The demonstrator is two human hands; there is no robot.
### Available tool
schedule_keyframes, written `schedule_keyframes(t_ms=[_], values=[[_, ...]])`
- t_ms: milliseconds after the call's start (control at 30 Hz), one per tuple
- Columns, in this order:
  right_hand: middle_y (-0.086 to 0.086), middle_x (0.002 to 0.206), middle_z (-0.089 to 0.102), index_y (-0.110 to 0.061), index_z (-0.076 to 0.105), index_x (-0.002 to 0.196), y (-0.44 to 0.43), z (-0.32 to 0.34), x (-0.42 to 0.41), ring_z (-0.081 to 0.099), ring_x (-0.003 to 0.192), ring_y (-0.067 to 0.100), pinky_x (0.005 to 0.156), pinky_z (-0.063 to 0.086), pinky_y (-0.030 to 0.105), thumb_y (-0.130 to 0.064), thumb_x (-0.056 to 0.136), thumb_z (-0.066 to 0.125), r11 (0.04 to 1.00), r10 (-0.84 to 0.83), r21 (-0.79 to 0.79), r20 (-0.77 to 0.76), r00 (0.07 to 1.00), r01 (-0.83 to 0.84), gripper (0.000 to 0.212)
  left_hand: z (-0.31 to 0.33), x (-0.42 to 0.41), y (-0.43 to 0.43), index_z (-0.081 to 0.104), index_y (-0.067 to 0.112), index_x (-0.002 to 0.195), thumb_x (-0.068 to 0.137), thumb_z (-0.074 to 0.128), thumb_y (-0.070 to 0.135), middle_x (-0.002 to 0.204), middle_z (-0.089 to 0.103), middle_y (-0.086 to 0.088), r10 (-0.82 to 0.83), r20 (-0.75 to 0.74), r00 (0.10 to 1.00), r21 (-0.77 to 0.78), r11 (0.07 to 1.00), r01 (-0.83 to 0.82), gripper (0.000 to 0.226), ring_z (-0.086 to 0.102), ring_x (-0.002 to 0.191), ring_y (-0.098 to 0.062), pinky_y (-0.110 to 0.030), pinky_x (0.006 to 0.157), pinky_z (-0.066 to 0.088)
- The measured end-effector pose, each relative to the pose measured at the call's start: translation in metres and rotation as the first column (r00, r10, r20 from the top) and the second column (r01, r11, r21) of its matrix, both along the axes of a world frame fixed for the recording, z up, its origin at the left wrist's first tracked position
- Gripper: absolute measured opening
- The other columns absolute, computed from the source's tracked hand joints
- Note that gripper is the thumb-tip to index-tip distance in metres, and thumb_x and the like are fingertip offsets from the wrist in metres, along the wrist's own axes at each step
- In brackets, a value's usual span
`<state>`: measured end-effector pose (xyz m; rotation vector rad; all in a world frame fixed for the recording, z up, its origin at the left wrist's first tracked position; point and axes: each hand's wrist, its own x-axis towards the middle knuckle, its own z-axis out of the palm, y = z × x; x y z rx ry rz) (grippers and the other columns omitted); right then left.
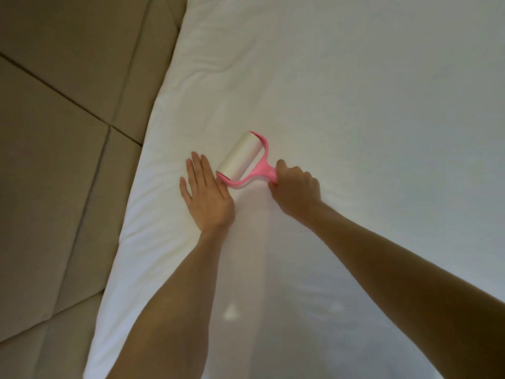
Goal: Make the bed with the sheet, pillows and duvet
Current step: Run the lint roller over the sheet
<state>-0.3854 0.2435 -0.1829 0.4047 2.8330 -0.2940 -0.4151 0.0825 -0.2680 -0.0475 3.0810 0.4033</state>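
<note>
A white sheet (355, 105) covers the bed and fills most of the view, with a few soft creases near its left edge. A pink lint roller (241, 158) with a white roll lies on the sheet near that edge. My right hand (296, 191) grips the roller's pink handle. Just left of the roll, my left hand (206, 196) presses flat on the sheet with straight fingers, its index finger touching the roller's frame. No pillows or duvet are in view.
A beige padded headboard (62, 160) with dark seams runs along the left side of the bed, right against the sheet's edge. The sheet stretches smooth to the right and far side.
</note>
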Motion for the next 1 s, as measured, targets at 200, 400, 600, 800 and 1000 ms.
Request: schedule_keyframes(t_ms=[200,400,600,800,1000], values=[[0.006,0.044,0.05,-0.01,0.056,0.059,-0.012,-0.004,-0.047,0.051,0.033,0.029,0.034,0.036,0.02,-0.025,0.044,0.088,0.995,0.059,0.089,-0.155,0.986,-0.045,0.038,0.001,0.0,0.003,0.015,0.007,0.152,0.098,0.015,0.026,0.16,0.014,-0.003,0.023,-0.004,1.0,0.036,0.999,-0.023,0.057,0.007,0.148,-0.017,-0.038,0.12,0.0],[0.014,0.073,0.063,-0.006,0.059,0.087,-0.01,0.001,-0.05,0.065,0.065,0.036,0.051,0.04,0.032,-0.025,0.081,0.066,0.986,0.147,0.089,-0.106,0.983,-0.137,0.022,0.001,-0.001,0.004,0.016,0.006,0.151,0.096,0.019,0.025,0.159,0.016,-0.006,0.021,-0.005,1.0,0.016,1.0,-0.021,0.058,0.01,0.148,-0.02,-0.04,0.12,0.003],[0.015,0.097,0.064,-0.011,0.044,0.112,0.053,0.004,0.024,0.062,0.088,0.04,0.064,0.036,0.034,-0.032,0.096,0.043,0.999,0.042,-0.013,0.111,0.993,-0.04,0.026,0.0,0.0,0.003,0.013,0.008,0.153,0.096,0.023,0.026,0.161,0.01,-0.004,0.019,0.005,1.0,-0.015,1.0,-0.019,0.06,0.007,0.148,-0.018,-0.04,0.119,0.003],[0.013,0.097,0.066,-0.014,0.047,0.114,0.103,0.012,0.107,0.063,0.087,0.038,0.067,0.043,0.037,-0.034,0.094,0.046,0.991,-0.123,0.08,0.208,0.97,0.108,0.028,0.001,0.002,0.002,0.012,0.007,0.153,0.099,0.023,0.025,0.161,0.008,-0.005,0.008,0.0,1.0,-0.036,0.999,-0.008,0.058,0.005,0.148,-0.018,-0.043,0.119,0.004],[0.012,0.074,0.064,-0.016,0.052,0.078,0.103,0.025,0.136,0.06,0.073,0.037,0.06,0.036,0.031,-0.022,0.085,0.054,0.883,-0.415,-0.158,0.177,0.892,0.442,0.009,0.003,0.003,0.004,0.013,0.008,0.152,0.099,0.024,0.026,0.161,0.009,-0.005,0.008,-0.004,1.0,-0.044,0.999,-0.008,0.058,0.006,0.148,-0.018,-0.044,0.119,0.006]])
